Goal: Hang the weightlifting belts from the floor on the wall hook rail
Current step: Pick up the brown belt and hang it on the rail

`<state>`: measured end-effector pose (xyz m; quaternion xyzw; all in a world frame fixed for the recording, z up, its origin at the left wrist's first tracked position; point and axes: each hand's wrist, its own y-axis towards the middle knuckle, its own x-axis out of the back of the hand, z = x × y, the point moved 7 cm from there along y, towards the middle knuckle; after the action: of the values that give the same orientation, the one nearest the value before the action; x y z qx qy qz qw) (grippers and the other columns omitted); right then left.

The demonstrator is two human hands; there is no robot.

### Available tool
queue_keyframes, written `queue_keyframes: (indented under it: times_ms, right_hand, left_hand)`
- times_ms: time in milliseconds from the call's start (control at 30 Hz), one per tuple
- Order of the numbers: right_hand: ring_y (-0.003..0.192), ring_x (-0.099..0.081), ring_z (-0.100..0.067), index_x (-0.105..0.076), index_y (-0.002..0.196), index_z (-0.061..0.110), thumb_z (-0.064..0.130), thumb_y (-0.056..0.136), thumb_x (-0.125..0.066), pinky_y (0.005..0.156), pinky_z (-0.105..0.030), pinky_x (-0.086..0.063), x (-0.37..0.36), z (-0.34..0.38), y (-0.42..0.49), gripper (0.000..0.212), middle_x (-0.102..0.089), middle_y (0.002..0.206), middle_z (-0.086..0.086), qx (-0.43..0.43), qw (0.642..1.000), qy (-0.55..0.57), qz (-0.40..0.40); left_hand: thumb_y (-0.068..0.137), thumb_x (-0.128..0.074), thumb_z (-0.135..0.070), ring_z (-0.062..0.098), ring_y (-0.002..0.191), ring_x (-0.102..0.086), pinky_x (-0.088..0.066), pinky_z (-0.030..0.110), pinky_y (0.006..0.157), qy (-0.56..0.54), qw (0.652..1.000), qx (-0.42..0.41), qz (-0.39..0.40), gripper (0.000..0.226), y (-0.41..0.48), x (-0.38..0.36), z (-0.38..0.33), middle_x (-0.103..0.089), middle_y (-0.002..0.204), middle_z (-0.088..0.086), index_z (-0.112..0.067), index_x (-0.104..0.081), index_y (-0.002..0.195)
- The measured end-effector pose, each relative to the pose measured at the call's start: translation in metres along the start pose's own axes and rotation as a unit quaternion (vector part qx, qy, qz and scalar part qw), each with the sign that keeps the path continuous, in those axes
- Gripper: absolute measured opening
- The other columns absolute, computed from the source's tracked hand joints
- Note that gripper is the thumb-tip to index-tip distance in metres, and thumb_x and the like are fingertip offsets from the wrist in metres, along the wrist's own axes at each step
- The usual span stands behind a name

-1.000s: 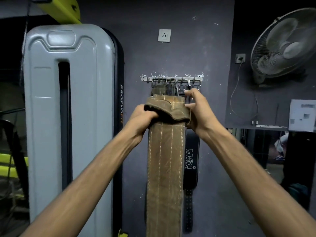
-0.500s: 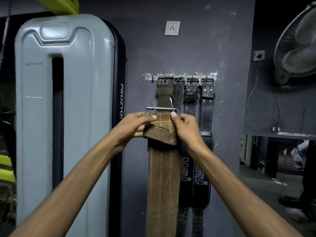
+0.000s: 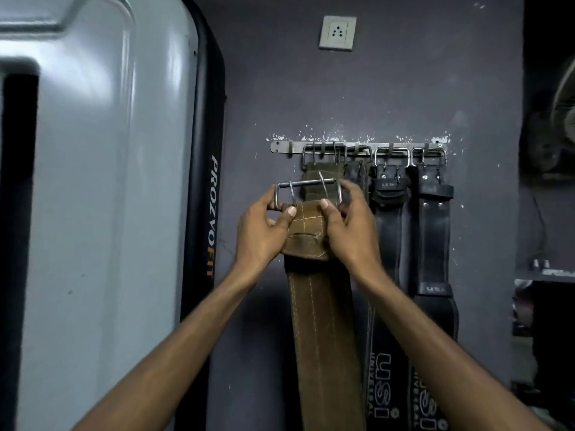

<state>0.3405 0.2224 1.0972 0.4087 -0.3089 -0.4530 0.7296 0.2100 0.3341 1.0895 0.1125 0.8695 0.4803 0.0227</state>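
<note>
Grey-purple painted wall (image 3: 404, 88) fills the view, and the metal hook rail (image 3: 357, 146) screwed to it serves as the marker. Left of the rail stands a tall pale grey machine cover (image 3: 93, 213) with a black edge strip lettered PROZVOFIT. Below the rail a long brown stitched belt (image 3: 323, 337) runs down out of view, its top end held just under the rail, not yet on a hook. From the rail's hooks hang an olive belt (image 3: 322, 174), directly behind the brown one, and two black belts (image 3: 434, 237) marked USI under the rail's right half. The left hand (image 3: 264, 231) and right hand (image 3: 351, 231) both grip the brown belt's folded top, thumbs on its front, fingers curled at its steel buckle (image 3: 308, 189). Above the rail sits a white wall socket (image 3: 337, 32).
</note>
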Motion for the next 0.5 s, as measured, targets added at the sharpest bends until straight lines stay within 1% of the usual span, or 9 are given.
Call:
queue_keyframes:
  times_ms: [67,133,167,200,300,333,367,433,500]
  right_hand:
    - [0.104,-0.064,-0.006,-0.044,0.148,0.020,0.023,0.101,-0.060,0.087,-0.017,-0.054,-0.013,-0.006,0.017,0.050,-0.064,0.127,0.008,0.015,1.000,-0.006,-0.004]
    - [0.104,-0.058,0.000,-0.042,0.153,0.017,0.022,0.101,-0.060,0.084,-0.002,-0.047,-0.025,-0.012,0.034,0.054,-0.057,0.123,0.015,0.024,0.999,-0.022,-0.009]
    - [0.104,-0.059,0.000,-0.041,0.154,0.017,0.023,0.102,-0.059,0.085,0.000,-0.046,-0.030,-0.015,0.042,0.056,-0.058,0.122,0.014,0.033,0.999,-0.028,-0.013]
    - [0.105,-0.062,-0.004,-0.039,0.155,0.016,0.024,0.102,-0.059,0.086,-0.005,-0.049,-0.036,-0.019,0.051,0.057,-0.061,0.123,0.012,0.045,0.998,-0.029,-0.020]
    - [0.101,-0.070,-0.030,-0.035,0.156,0.014,0.026,0.102,-0.058,0.078,-0.030,-0.058,-0.052,-0.032,0.080,0.060,-0.071,0.121,-0.009,0.059,0.997,-0.039,-0.040]
    - [0.102,-0.069,-0.033,-0.035,0.155,0.012,0.027,0.102,-0.059,0.078,-0.034,-0.058,-0.056,-0.037,0.092,0.060,-0.071,0.120,-0.013,0.059,0.996,-0.045,-0.044]
    - [0.101,-0.070,-0.031,-0.036,0.155,0.010,0.027,0.102,-0.059,0.077,-0.033,-0.058,-0.059,-0.038,0.102,0.060,-0.072,0.117,-0.014,0.064,0.996,-0.051,-0.045]
    - [0.092,-0.071,-0.023,-0.041,0.152,0.007,0.028,0.102,-0.059,0.069,-0.022,-0.054,-0.067,-0.039,0.124,0.057,-0.073,0.103,-0.009,0.083,0.993,-0.067,-0.047]
    - [0.079,-0.068,-0.014,-0.052,0.142,0.007,0.029,0.102,-0.059,0.060,-0.012,-0.049,-0.077,-0.037,0.148,0.046,-0.068,0.088,0.000,0.107,0.989,-0.091,-0.050]
  left_hand:
    - [0.093,-0.067,-0.024,0.017,0.082,-0.075,-0.062,0.043,0.081,-0.009,1.000,-0.008,-0.013,0.064,0.023,-0.007,0.020,-0.065,0.094,-0.024,-0.018,-0.040,0.150]
    - [0.093,-0.066,-0.026,0.017,0.082,-0.076,-0.062,0.044,0.081,-0.023,1.000,-0.006,-0.016,0.065,0.047,-0.014,0.038,-0.073,0.098,-0.011,-0.020,-0.038,0.151]
    - [0.093,-0.066,-0.026,0.016,0.082,-0.076,-0.063,0.043,0.080,-0.028,0.999,-0.007,-0.018,0.065,0.058,-0.018,0.046,-0.074,0.102,-0.006,-0.020,-0.037,0.152]
    - [0.094,-0.065,-0.025,0.015,0.081,-0.075,-0.063,0.042,0.080,-0.029,0.999,-0.014,-0.021,0.065,0.069,-0.021,0.051,-0.076,0.104,-0.002,-0.020,-0.036,0.152]
    - [0.094,-0.065,-0.026,0.014,0.080,-0.075,-0.062,0.040,0.081,-0.014,0.997,-0.061,-0.048,0.060,0.100,-0.029,0.055,-0.076,0.102,-0.001,-0.019,-0.042,0.149]
    - [0.094,-0.065,-0.026,0.015,0.082,-0.074,-0.061,0.040,0.083,-0.001,0.996,-0.070,-0.058,0.058,0.111,-0.031,0.056,-0.075,0.106,-0.003,-0.019,-0.044,0.148]
    - [0.094,-0.065,-0.026,0.016,0.084,-0.073,-0.060,0.040,0.085,0.015,0.995,-0.075,-0.066,0.057,0.123,-0.032,0.058,-0.073,0.112,-0.004,-0.020,-0.045,0.147]
    - [0.094,-0.064,-0.028,0.020,0.092,-0.072,-0.059,0.041,0.087,0.046,0.991,-0.096,-0.075,0.055,0.148,-0.036,0.060,-0.070,0.121,-0.002,-0.022,-0.047,0.146]
    - [0.095,-0.061,-0.028,0.024,0.100,-0.070,-0.057,0.041,0.088,0.101,0.983,-0.134,-0.080,0.045,0.177,-0.039,0.059,-0.071,0.119,0.002,-0.022,-0.053,0.139]
